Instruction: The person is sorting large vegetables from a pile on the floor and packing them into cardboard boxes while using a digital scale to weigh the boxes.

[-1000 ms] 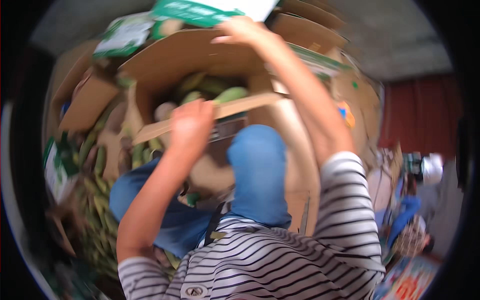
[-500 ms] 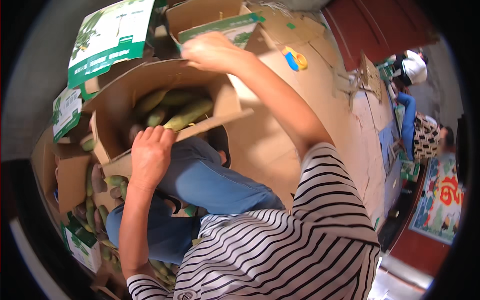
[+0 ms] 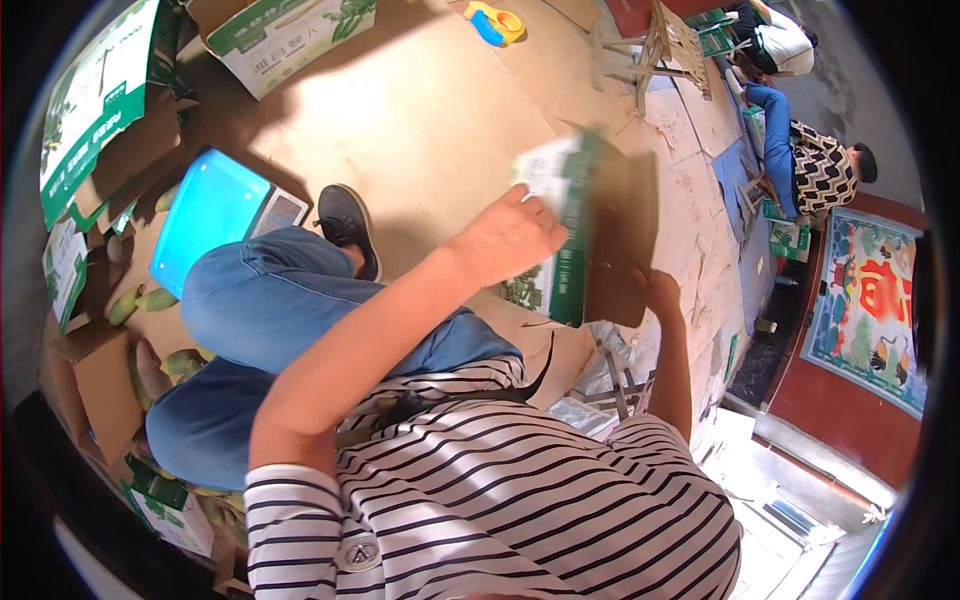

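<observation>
A green, white and brown cardboard carton (image 3: pixel 620 235) is held up at the right side of my body, blurred by motion. My left hand (image 3: pixel 512 238) reaches across with curled fingers against its white and green printed face. My right hand (image 3: pixel 657 293) grips the carton's brown outer side, partly hidden by the cardboard. Beyond my bent knees lies a scale (image 3: pixel 212 215) with a bright blue top and a small keypad.
Opened printed cartons (image 3: pixel 100 110) and another printed carton (image 3: pixel 290 40) stand at far left. Long green and brownish vegetables (image 3: pixel 150 300) lie on the left. A yellow-blue tape dispenser (image 3: pixel 495 24) sits far ahead. Two people (image 3: pixel 825 165) crouch at right near a low wooden chair (image 3: pixel 672 55).
The carton of long vegetables has left my hands and is out of sight, uncovering the scale. Both hands have swung right and now hold a different carton. My view has turned right.
</observation>
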Tool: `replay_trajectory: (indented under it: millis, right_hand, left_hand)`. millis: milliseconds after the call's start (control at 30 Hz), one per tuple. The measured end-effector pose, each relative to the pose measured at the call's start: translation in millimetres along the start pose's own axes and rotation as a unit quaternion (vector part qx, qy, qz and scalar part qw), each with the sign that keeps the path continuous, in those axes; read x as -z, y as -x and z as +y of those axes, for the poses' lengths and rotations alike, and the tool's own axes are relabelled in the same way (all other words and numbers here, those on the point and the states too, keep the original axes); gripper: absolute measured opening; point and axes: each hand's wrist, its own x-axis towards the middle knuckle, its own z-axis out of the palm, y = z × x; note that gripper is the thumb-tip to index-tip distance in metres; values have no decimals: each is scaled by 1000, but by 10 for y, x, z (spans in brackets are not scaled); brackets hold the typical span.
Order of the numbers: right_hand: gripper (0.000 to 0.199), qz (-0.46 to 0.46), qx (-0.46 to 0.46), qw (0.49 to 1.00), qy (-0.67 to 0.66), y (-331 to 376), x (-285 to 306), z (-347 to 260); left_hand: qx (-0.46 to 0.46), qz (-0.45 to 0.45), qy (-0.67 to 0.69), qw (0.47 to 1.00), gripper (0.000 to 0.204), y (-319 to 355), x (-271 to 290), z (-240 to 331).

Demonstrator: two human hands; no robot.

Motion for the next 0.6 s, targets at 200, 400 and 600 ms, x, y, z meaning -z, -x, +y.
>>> replay_trajectory:
  millis: [200, 400, 600]
  right_hand:
    - [45, -69, -146, 987, -9, 688, -366, 1220]
    - [27, -385, -290, 866, -131, 329, -136, 1260]
    - [25, 140, 116, 974, 138, -1334, 1298, -92]
  left_hand:
    - [111, 33, 57, 992, 24, 480, 1240, -373]
    - [391, 82, 91, 912, 12, 1370, 2156, -409]
    - [539, 212, 91, 810, 14, 2262, 2044, -709]
